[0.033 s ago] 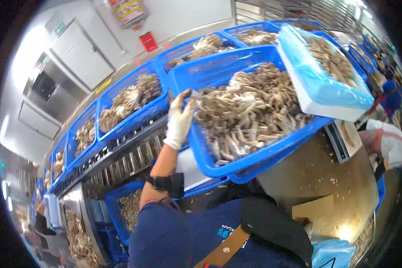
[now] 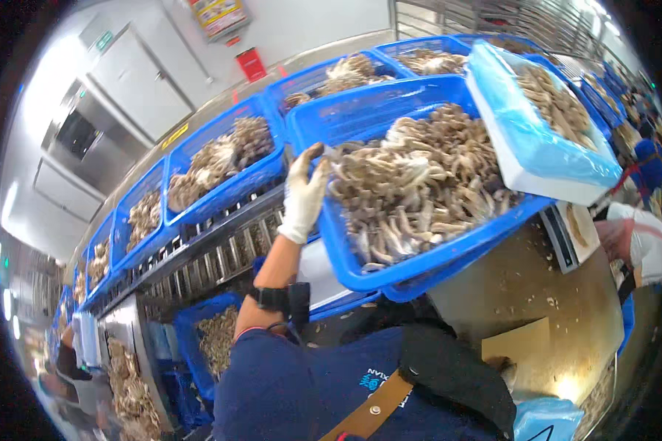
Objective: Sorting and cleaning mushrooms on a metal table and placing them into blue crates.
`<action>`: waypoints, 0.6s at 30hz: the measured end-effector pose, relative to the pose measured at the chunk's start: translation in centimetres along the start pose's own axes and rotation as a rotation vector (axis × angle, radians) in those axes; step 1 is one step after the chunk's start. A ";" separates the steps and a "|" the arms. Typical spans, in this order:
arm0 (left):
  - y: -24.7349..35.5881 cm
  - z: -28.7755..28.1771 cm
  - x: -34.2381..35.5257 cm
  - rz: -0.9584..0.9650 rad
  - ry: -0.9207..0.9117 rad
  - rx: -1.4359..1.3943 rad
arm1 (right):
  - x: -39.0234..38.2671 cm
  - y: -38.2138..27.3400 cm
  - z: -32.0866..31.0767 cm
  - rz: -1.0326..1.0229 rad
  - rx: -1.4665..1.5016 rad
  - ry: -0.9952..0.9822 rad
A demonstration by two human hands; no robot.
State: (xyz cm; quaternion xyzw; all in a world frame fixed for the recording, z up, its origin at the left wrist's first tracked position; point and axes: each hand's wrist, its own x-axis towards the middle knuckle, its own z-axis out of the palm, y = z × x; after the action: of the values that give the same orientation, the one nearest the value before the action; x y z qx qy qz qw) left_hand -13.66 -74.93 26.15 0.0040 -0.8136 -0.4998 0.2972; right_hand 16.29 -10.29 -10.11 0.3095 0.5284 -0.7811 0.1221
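My left hand (image 2: pixel 306 192), in a white glove with browned fingertips, grips the left rim of a blue plastic crate (image 2: pixel 368 282). Clustered grey-brown mushrooms (image 2: pixel 426 184) fill most of this crate, which sits tilted on another blue crate. On its right edge rests a white foam box (image 2: pixel 544 184) lined with blue film and holding more mushrooms (image 2: pixel 555 103). Beside my black pouch, a small pale patch with a dark tip may be part of my right hand (image 2: pixel 506 369). Its fingers are hidden.
More blue crates of mushrooms (image 2: pixel 224 158) line a roller conveyor (image 2: pixel 228 246) to the left and behind. A steel table (image 2: pixel 522 294) with a cardboard piece (image 2: pixel 516 341) and a scale (image 2: pixel 563 239) lies at right. Another person's white-sleeved arm (image 2: pixel 636 239) is at the far right.
The view has shifted slightly, so the scene sits a little farther right. My left hand stays on the crate's rim.
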 end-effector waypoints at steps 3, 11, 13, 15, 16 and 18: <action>-1.9 -1.9 -1.1 -0.067 0.090 -0.103 | 1.7 -3.2 8.0 0.035 0.265 0.157; -2.3 -3.9 -7.3 0.099 -0.073 -0.012 | 3.1 -9.7 16.9 -0.142 0.149 -0.260; -1.4 -3.5 -9.1 -0.026 -0.085 -0.120 | 1.1 -12.0 17.5 -0.199 0.109 -0.077; -0.5 -2.1 -9.8 -0.040 -0.183 -0.152 | -1.1 -13.9 16.8 -0.345 0.073 0.165; 0.4 -3.1 -10.9 -0.090 -0.178 -0.251 | -1.0 -14.7 17.5 -0.430 0.019 0.263; 1.0 -5.0 -12.8 -0.088 -0.213 -0.145 | -1.3 -17.3 17.7 -0.584 -0.166 0.480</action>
State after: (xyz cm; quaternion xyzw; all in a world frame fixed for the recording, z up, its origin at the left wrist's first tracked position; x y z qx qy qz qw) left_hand -0.39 -74.55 22.45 -0.0350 -0.8014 -0.5673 0.1864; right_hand 2.09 -19.29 8.13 0.3091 0.6692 -0.6430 -0.2080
